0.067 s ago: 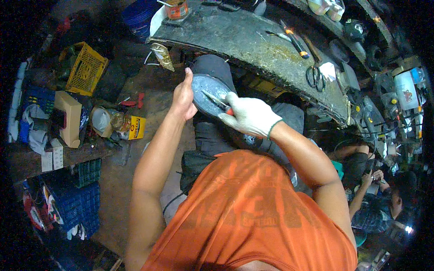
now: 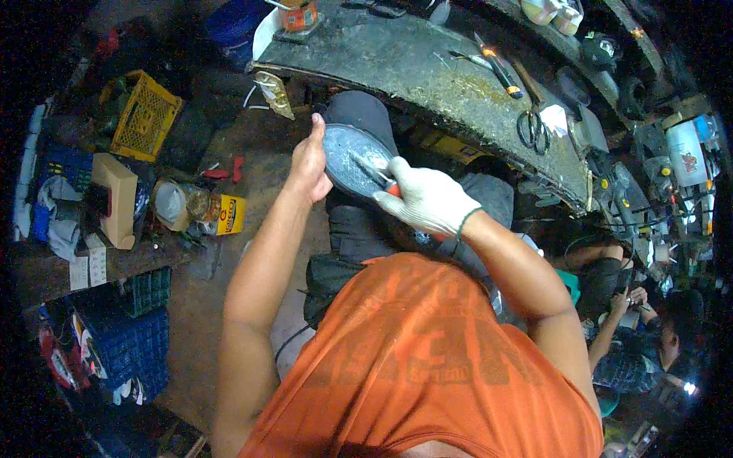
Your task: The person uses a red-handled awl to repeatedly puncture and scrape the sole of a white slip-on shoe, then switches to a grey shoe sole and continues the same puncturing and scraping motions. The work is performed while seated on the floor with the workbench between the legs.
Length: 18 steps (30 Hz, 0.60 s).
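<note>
Spanning the top of the view, the grimy workbench [image 2: 427,57] carries scissors [image 2: 529,128], while a yellow crate [image 2: 143,114] sits on the floor, its contents unclear. Below the bench the bare left hand [image 2: 308,162] grips the grey shoe sole [image 2: 350,159] by its edge, apparently steadying it. The gloved right hand [image 2: 427,200] is closed around a red-handled tool [image 2: 379,177] whose tip touches the sole.

A grey oval shoe sole [image 2: 347,156] is held tilted; red-handled pliers [image 2: 379,177] are pressed against its face.
</note>
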Each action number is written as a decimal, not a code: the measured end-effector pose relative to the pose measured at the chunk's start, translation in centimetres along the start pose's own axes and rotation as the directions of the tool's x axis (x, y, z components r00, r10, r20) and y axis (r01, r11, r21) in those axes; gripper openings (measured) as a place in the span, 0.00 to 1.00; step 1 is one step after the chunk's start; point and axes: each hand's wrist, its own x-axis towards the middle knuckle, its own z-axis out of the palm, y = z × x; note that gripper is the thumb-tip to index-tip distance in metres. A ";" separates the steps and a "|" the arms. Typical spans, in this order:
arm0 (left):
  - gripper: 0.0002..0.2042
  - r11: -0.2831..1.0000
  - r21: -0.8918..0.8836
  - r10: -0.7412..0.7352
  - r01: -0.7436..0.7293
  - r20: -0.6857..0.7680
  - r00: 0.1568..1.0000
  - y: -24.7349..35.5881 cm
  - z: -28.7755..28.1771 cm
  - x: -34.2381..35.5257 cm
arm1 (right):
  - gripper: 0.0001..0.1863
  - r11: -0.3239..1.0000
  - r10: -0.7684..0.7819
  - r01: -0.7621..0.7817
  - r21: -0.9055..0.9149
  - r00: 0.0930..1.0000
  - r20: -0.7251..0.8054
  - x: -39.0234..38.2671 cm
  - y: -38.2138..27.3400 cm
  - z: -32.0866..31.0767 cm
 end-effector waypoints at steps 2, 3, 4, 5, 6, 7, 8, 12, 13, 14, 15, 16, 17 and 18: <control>0.39 1.000 -0.005 -0.017 0.017 0.005 1.000 0.0 -0.2 0.1 | 0.26 0.991 0.115 -0.116 0.060 0.993 0.020 -1.1 0.3 0.5; 0.38 1.000 -0.013 -0.019 0.019 0.016 1.000 0.0 -0.2 0.1 | 0.25 0.989 0.134 -0.133 0.065 0.991 -0.009 -1.3 0.3 1.1; 0.37 1.000 -0.014 -0.023 0.023 0.031 0.999 0.0 -0.2 0.1 | 0.25 0.984 0.165 -0.163 0.074 0.986 -0.028 -1.6 0.3 1.5; 0.36 0.999 -0.019 -0.025 0.026 0.052 0.998 0.0 -0.1 0.1 | 0.24 0.990 0.136 -0.133 0.048 0.989 -0.059 -1.8 0.4 2.0; 0.37 0.999 -0.020 -0.035 0.036 0.055 0.998 0.0 0.0 0.0 | 0.24 0.995 0.099 -0.096 0.032 0.992 -0.076 -1.8 0.5 2.2; 0.37 0.999 -0.026 -0.039 0.040 0.060 0.997 0.1 0.1 -0.2 | 0.24 0.998 0.064 -0.063 0.013 0.995 -0.078 -1.8 0.6 2.4; 0.38 0.999 -0.031 -0.039 0.041 0.066 0.997 0.2 0.2 -0.3 | 0.23 0.999 0.041 -0.042 -0.012 0.997 -0.072 -1.6 0.6 2.4; 0.39 0.999 -0.035 -0.034 0.036 0.049 0.998 0.3 0.6 -0.7 | 0.23 0.994 -0.062 0.064 -0.085 0.998 0.025 -1.5 1.3 1.5; 0.39 0.998 -0.046 -0.034 0.036 0.052 0.998 0.3 0.6 -0.7 | 0.22 0.992 -0.078 0.082 -0.101 0.996 0.041 -1.5 1.5 1.2; 0.39 0.998 -0.054 -0.039 0.041 0.044 0.998 0.3 0.6 -0.7 | 0.22 0.988 -0.107 0.112 -0.110 0.993 0.047 -1.5 1.7 1.1; 0.39 0.998 -0.057 -0.034 0.037 0.051 0.998 0.3 0.6 -0.7 | 0.22 0.984 -0.128 0.134 -0.120 0.990 0.057 -1.4 1.8 1.0; 0.39 0.998 -0.058 -0.036 0.039 0.048 0.998 0.3 0.6 -0.6 | 0.22 0.980 -0.155 0.161 -0.118 0.986 0.062 -1.4 1.9 1.1; 0.39 0.997 -0.057 -0.039 0.042 0.046 0.998 0.3 0.6 -0.6 | 0.22 0.977 -0.172 0.179 -0.119 0.983 0.069 -1.4 2.0 1.1; 0.39 0.998 -0.048 -0.040 0.042 0.042 0.998 0.2 0.6 -0.6 | 0.21 0.973 -0.185 0.194 -0.121 0.979 0.079 -1.4 2.1 1.2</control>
